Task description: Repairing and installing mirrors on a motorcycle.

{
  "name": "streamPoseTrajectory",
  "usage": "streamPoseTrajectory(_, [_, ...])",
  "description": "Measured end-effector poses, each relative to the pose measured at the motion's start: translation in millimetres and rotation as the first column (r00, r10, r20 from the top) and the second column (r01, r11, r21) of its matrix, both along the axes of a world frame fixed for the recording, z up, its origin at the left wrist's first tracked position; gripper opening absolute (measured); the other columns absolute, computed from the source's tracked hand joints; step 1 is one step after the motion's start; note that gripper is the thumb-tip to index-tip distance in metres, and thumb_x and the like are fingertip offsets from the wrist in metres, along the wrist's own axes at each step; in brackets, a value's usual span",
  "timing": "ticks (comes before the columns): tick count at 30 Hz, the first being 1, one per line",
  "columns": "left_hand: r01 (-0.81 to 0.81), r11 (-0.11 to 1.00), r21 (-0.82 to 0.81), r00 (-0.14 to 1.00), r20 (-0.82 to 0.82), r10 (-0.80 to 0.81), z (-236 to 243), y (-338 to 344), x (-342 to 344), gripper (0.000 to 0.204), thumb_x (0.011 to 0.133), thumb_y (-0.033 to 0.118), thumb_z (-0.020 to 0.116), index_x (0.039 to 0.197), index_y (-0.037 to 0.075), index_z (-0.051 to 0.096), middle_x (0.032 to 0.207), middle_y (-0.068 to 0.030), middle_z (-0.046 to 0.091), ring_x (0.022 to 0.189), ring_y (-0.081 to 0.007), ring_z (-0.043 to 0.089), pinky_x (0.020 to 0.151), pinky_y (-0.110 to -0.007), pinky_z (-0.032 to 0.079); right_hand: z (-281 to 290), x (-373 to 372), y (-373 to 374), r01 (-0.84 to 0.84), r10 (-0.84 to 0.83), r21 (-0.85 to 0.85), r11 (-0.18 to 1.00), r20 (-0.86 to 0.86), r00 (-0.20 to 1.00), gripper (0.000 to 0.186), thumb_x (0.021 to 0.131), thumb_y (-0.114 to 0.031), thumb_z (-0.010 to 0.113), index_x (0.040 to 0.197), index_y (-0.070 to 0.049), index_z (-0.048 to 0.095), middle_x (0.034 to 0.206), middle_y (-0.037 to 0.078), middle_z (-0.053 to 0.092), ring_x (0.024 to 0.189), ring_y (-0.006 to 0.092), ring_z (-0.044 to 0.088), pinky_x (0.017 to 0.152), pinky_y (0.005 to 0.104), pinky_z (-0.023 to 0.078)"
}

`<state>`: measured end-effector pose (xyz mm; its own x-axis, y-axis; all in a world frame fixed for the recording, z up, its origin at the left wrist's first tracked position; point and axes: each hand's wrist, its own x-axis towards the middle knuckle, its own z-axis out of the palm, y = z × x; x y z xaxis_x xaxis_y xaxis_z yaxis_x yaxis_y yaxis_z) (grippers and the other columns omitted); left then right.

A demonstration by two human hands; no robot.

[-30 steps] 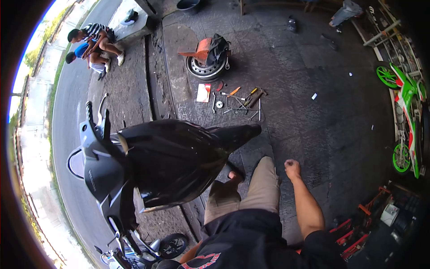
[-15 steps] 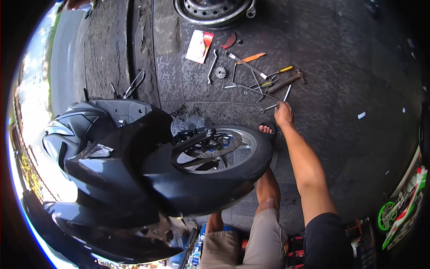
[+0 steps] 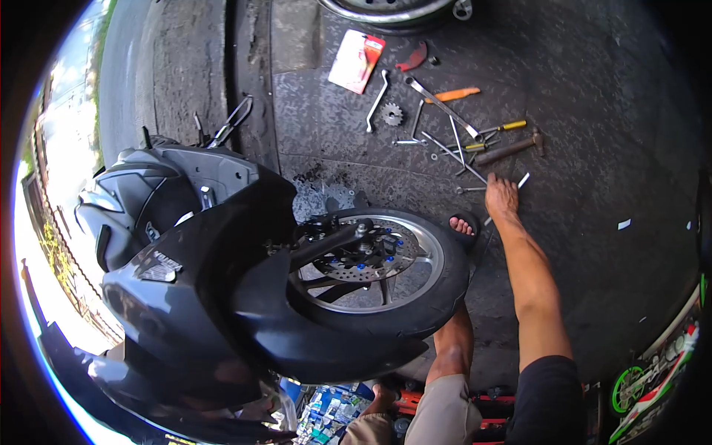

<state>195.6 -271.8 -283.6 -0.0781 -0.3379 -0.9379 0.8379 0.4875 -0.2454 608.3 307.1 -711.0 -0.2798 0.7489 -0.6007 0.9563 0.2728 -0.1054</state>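
The thing to get right here, I think, is a clean pick: my right hand (image 3: 503, 196) is down at the near edge of the loose tools, and the metal rod (image 3: 524, 180) under it lies close to others it could drag along. The fingers are bent and pointing down over the rod, but the back of the hand hides their tips, so I can't tell whether they pinch it or only rest on it. My left hand is out of view, so I can't tell how it is held. Best, I'd say, to close on the middle of the rod and lift straight up, because a long bar (image 3: 456, 159) runs right to my fingers and a short tool (image 3: 469, 190) lies just beside them on the left. I'd also keep the lower end clear of my sandalled foot (image 3: 460, 225) and the front tyre (image 3: 454, 291), both near. As for its looks, the rod is thin and straight, one pale, shiny end sticking out beyond my knuckles, away from me, and the other showing below my hand on the dark ground (image 3: 586, 297). The middle is covered, so any crossbar there stays hidden. The hammer (image 3: 508, 151) lies just beyond.
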Motion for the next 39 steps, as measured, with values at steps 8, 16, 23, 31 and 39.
streamPoseTrajectory(8, [-0.262, 0.954, 0.15, 0.937, -0.198, 0.288, 116, 1, 50, 0.025, 0.087, 0.026, 0.06, 0.087, 0.004, 0.07, 0.095, -0.0209, 0.069, 0.091, -0.0331, 0.068, 0.073, -0.049, 0.05, 153, 64, 8, 0.157, -0.167, -0.299, 0.941, -0.008, 0.986, 0.038, 0.094, -0.032, 0.058, 0.121, -0.005, 0.06, 0.106, 0.026, 0.066, 0.106, 0.0424, 0.061, 0.089, 0.0517, 0.048])
streamPoseTrajectory(16, [-0.567, 0.637, 0.522, 0.561, -0.321, 0.763, 205, -45, 200, 0.026, 0.087, 0.027, 0.06, 0.091, 0.003, 0.071, 0.099, -0.0219, 0.07, 0.095, -0.0343, 0.068, 0.077, -0.05, 0.05, 268, 126, 32, 0.186, -0.145, -0.269, 0.945, 0.165, 0.976, 0.02, 0.08, -0.009, 0.059, 0.093, 0.006, 0.062, 0.104, 0.03, 0.066, 0.104, 0.043, 0.064, 0.085, 0.0473, 0.051])
streamPoseTrajectory(23, [-0.63, 0.422, 0.652, 0.095, -0.474, 0.875, 180, 8, 223, 0.034, 0.086, 0.035, 0.061, 0.103, 0.008, 0.072, 0.11, -0.0211, 0.068, 0.11, -0.0381, 0.062, 0.091, -0.049, 0.05, 491, 24, 129, 0.061, -0.033, 0.297, 0.953, -0.097, 0.995, 0.027, 0.095, -0.019, 0.059, 0.109, 0.002, 0.068, 0.074, 0.007, 0.065, 0.069, 0.0197, 0.061, 0.063, 0.0325, 0.051])
streamPoseTrajectory(31, [0.221, -0.243, 0.944, 0.25, 0.186, 0.95, 297, 108, 60, 0.02, 0.086, 0.018, 0.064, 0.093, 0.0, 0.069, 0.085, -0.0195, 0.068, 0.078, -0.0347, 0.067, 0.07, -0.041, 0.053, 785, -187, 113, -0.213, 0.542, 0.552, 0.806, -0.544, 0.64, 0.031, 0.1, -0.025, 0.051, 0.087, 0.003, 0.057, 0.069, 0.018, 0.058, 0.061, 0.0307, 0.055, 0.059, 0.0417, 0.04])
streamPoseTrajectory(39, [0.373, -0.644, 0.668, 0.373, 0.527, 0.763, 398, 96, -49, 0.01, 0.086, 0.007, 0.065, 0.09, -0.002, 0.066, 0.079, -0.0127, 0.066, 0.068, -0.0196, 0.064, 0.061, -0.029, 0.05, 953, -301, -106, -0.548, 0.501, 0.111, 0.829, -0.581, 0.641, 0.018, 0.085, -0.013, 0.068, 0.092, 0.003, 0.067, 0.071, 0.014, 0.064, 0.062, 0.0238, 0.062, 0.06, 0.0316, 0.047])
